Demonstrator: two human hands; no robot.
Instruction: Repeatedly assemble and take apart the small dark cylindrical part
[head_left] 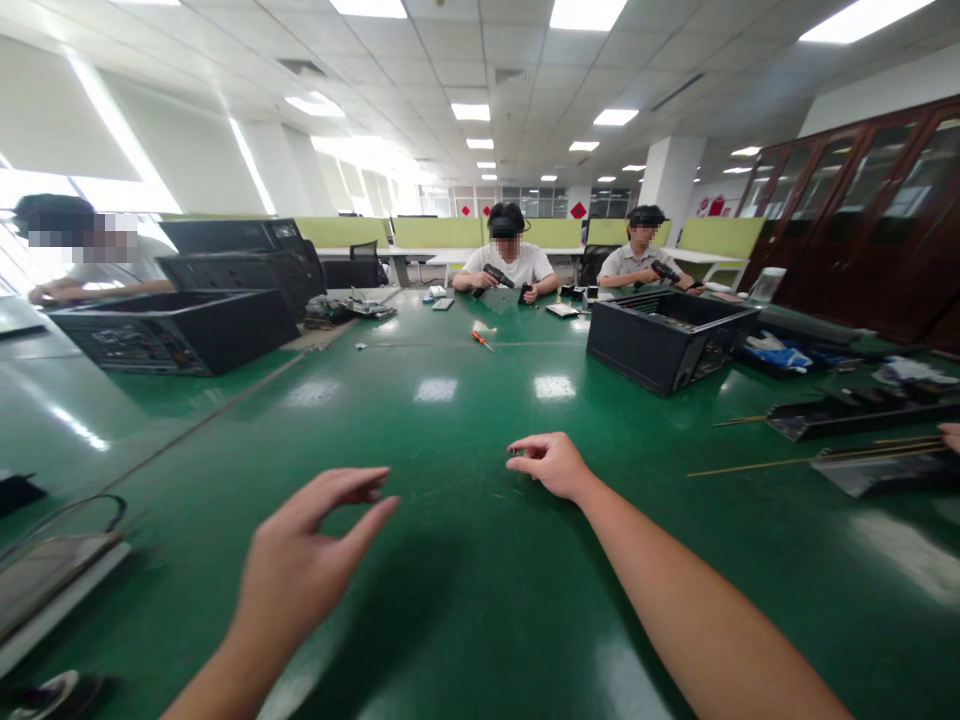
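My left hand point(311, 550) is raised over the green table point(442, 430), thumb and fingers apart, with nothing between them. Farther forward and to the right, my right hand point(551, 465) is low over the tabletop. Its thumb and forefinger curve around a small dark object point(514, 452), too small to name. An orange screwdriver point(481, 341) lies well beyond both hands, near the middle of the table.
Black computer cases stand at the left point(180, 330) and right point(667, 340). Two people with dark power tools sit across the table; another person is at the left. Metal trays with thin rods point(870, 465) lie at the right. A flat device point(60, 575) is at the near left.
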